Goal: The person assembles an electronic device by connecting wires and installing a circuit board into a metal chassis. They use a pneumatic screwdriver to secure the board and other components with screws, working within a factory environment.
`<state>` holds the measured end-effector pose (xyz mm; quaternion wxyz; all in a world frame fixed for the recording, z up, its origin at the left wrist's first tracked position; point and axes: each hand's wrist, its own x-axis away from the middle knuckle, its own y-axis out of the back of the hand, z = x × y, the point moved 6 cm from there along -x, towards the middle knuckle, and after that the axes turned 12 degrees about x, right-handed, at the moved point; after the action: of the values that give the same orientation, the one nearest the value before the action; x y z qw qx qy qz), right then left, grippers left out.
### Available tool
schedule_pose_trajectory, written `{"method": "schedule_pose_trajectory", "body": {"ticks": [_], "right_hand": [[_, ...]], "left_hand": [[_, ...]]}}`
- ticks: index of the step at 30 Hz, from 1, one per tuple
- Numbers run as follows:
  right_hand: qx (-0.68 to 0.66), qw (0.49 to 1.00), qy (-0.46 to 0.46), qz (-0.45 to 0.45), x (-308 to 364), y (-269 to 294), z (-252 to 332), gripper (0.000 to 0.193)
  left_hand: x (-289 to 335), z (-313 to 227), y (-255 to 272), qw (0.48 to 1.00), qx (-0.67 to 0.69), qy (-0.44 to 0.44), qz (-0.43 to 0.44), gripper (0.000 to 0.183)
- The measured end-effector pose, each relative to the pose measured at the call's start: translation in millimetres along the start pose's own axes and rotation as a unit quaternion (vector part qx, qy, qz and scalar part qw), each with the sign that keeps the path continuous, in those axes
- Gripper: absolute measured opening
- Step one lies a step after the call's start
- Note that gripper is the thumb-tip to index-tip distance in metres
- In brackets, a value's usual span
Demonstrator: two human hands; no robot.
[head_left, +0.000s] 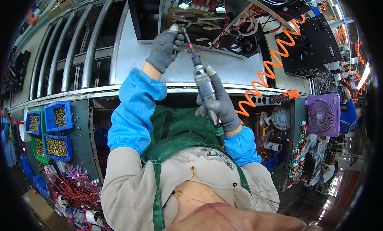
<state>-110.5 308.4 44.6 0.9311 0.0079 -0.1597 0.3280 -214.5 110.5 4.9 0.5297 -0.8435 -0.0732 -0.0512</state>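
Driver (204, 85) sits in our right hand (225, 105), fingers wrapped round its body, its bit (188, 40) pointing toward the open case (143, 15) full of wires (244, 23). Our left hand (162, 49) is beside the bit's tip, fingers bent; we cannot tell whether they pinch anything.

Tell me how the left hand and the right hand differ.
The right hand wraps around the power screwdriver; the left hand is curled beside the bit, any grip unclear. The left hand is by the open case; the right hand is nearer the person's body. Both wear grey gloves.
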Motion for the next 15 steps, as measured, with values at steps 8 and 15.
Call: {"method": "schedule_pose_trajectory", "body": {"ticks": [8, 15], "right_hand": [[0.057, 0.998, -0.001, 0.007, 0.5, 4.4, -5.5, 0.102], [-0.216, 0.965, 0.046, 0.138, -5.3, 12.8, -32.2, 0.099]], "left_hand": [[2.9, -8.9, -3.8, 0.987, -0.156, -0.021, -0.017, 0.027], [7.5, -31.6, -20.2, 0.89, -0.435, -0.117, 0.067, 0.03]]}}
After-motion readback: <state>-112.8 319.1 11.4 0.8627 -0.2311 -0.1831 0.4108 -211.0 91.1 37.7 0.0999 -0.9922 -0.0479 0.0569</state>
